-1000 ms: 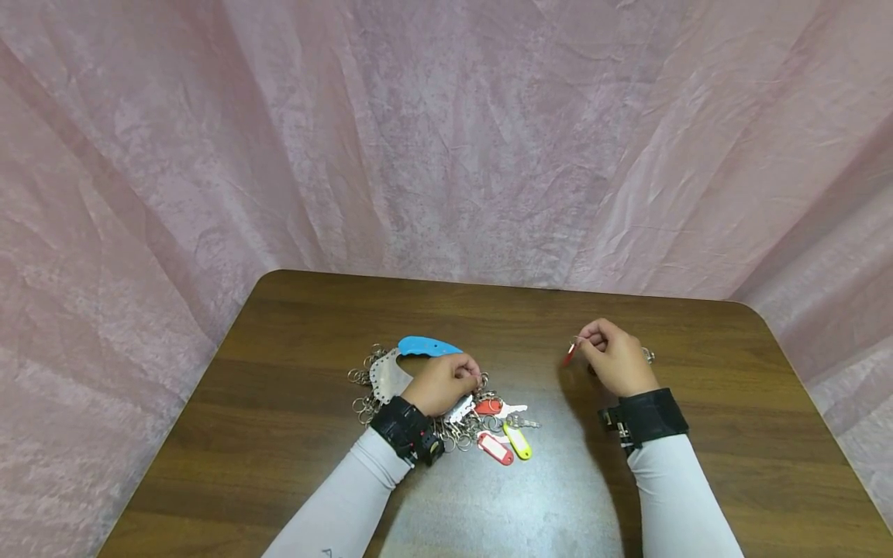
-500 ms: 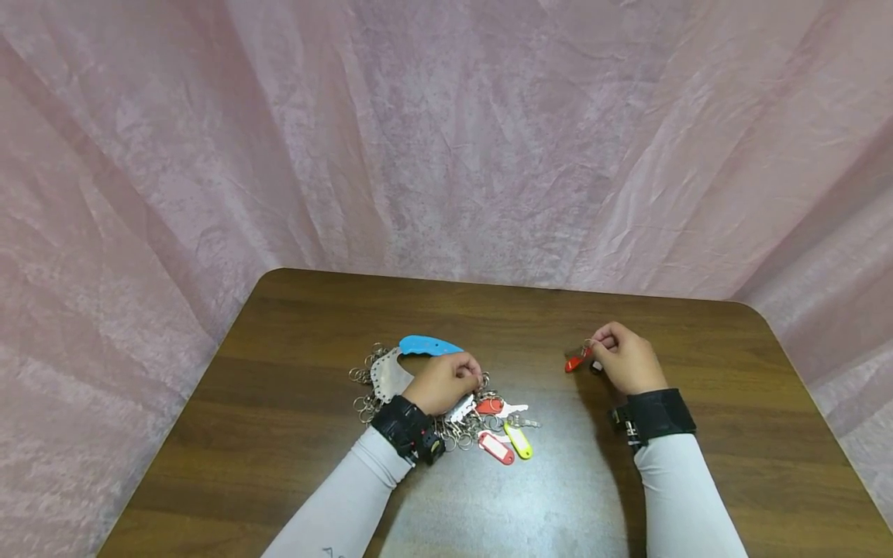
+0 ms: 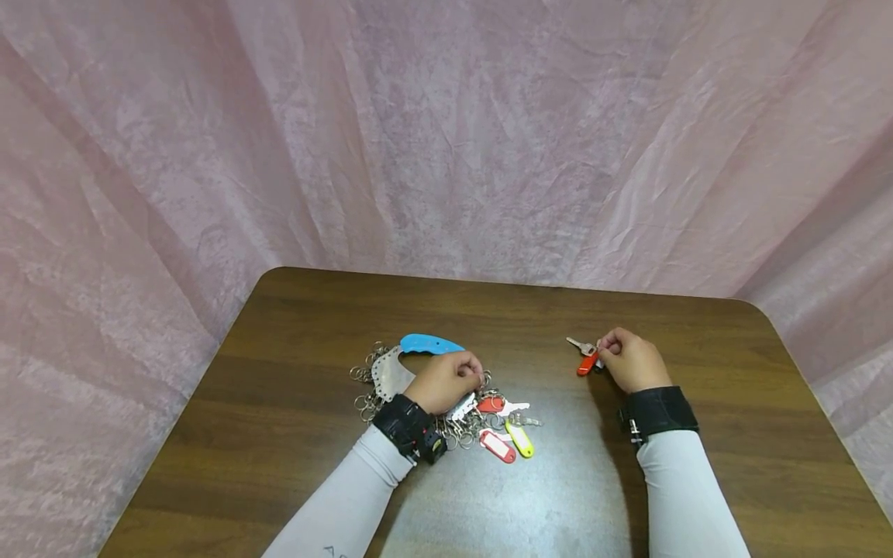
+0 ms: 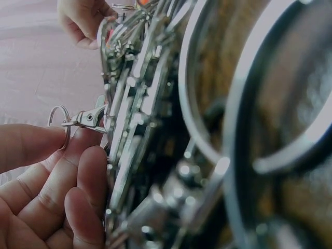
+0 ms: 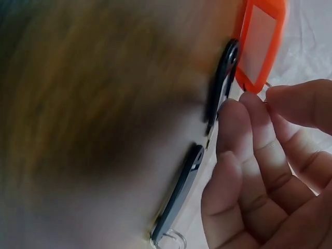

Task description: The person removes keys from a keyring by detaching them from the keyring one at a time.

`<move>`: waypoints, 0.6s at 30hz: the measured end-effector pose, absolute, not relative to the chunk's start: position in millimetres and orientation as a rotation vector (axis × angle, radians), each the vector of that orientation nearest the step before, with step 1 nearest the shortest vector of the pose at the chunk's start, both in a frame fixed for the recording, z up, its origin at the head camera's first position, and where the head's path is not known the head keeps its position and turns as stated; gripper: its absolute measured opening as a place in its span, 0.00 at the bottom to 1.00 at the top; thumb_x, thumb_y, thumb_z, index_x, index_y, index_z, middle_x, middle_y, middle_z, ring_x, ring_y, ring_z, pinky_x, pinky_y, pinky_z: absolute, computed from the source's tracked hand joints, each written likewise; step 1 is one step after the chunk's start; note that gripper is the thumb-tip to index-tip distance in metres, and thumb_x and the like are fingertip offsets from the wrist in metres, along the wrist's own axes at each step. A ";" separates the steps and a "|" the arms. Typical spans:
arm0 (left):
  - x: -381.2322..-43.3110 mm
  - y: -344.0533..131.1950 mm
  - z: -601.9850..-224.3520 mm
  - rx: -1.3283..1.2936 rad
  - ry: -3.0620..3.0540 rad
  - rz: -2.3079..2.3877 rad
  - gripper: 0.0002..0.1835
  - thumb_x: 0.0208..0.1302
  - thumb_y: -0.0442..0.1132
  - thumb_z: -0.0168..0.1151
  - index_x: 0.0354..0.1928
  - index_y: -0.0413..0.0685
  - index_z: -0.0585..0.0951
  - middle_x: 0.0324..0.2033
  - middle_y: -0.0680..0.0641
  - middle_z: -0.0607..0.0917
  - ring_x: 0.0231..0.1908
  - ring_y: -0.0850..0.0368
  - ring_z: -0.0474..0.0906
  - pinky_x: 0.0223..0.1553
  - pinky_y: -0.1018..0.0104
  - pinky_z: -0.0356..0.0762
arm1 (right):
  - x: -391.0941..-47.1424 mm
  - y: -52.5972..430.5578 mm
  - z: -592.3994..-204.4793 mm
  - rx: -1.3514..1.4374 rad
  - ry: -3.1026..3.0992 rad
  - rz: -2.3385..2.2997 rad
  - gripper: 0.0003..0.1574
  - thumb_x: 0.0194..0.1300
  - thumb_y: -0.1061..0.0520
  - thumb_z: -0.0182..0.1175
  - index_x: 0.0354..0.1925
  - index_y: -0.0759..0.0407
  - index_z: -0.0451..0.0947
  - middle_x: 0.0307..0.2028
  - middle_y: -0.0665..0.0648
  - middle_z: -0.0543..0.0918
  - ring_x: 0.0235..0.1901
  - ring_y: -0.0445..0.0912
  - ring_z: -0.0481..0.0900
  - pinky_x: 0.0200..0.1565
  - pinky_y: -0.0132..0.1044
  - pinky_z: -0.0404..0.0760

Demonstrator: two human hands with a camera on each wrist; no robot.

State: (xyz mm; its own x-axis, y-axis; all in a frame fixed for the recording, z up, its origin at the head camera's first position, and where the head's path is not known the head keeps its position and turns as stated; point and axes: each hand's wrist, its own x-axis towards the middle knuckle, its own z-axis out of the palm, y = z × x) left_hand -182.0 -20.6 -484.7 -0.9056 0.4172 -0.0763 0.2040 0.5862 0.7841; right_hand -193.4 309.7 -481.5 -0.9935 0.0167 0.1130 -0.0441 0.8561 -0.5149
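Note:
In the head view my left hand [image 3: 446, 384] lies over a pale metal plate [image 3: 389, 377] with a blue handle [image 3: 430, 343] and many rings along its edge. Thumb and finger pinch a split ring [image 4: 67, 111] on a small swivel clasp [image 4: 89, 119] at this edge. Off to the right, my right hand [image 3: 633, 364] pinches the ring of an orange-red key tag [image 3: 587, 364]; a key [image 3: 578, 345] is beside the tag. Two black key tags, one upper [image 5: 223, 78] and one lower [image 5: 179, 192], lie by the right fingers, largely hidden from the head camera.
Red key tags, one upper [image 3: 491, 404] and one lower [image 3: 498, 446], a yellow key tag [image 3: 519, 439] and keys lie at the plate's right end. The wooden table [image 3: 314, 465] ends at a pink curtain [image 3: 446, 155].
My right hand has moved slightly right and toward me with the orange-red key tag, which has turned so its key shows. The left hand has stayed at its ring.

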 end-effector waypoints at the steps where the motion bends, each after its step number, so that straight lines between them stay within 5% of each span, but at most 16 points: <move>1: -182.0 -20.3 -484.1 0.513 2.568 1.218 0.02 0.64 0.41 0.59 0.34 0.55 0.79 0.23 0.58 0.79 0.26 0.63 0.73 0.31 0.67 0.72 | -193.2 310.2 -481.4 0.020 -2.920 0.810 0.03 0.60 0.60 0.60 0.31 0.58 0.74 0.24 0.54 0.77 0.24 0.49 0.72 0.27 0.41 0.66; 18: -183.1 -21.1 -486.1 0.489 2.560 1.220 0.02 0.64 0.42 0.58 0.33 0.55 0.77 0.24 0.57 0.78 0.27 0.63 0.73 0.31 0.67 0.72 | -191.1 282.1 -465.2 0.176 -2.926 0.877 0.07 0.64 0.57 0.57 0.38 0.59 0.74 0.30 0.55 0.79 0.29 0.48 0.75 0.32 0.43 0.71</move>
State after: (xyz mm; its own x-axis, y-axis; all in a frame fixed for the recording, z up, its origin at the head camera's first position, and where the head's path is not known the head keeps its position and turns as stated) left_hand -183.1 -21.1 -486.1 -0.9087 0.4075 -0.0907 0.1863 0.5900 0.7856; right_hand -191.1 282.1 -465.2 -0.9900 -0.0866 0.1116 -0.1337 0.8293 -0.5426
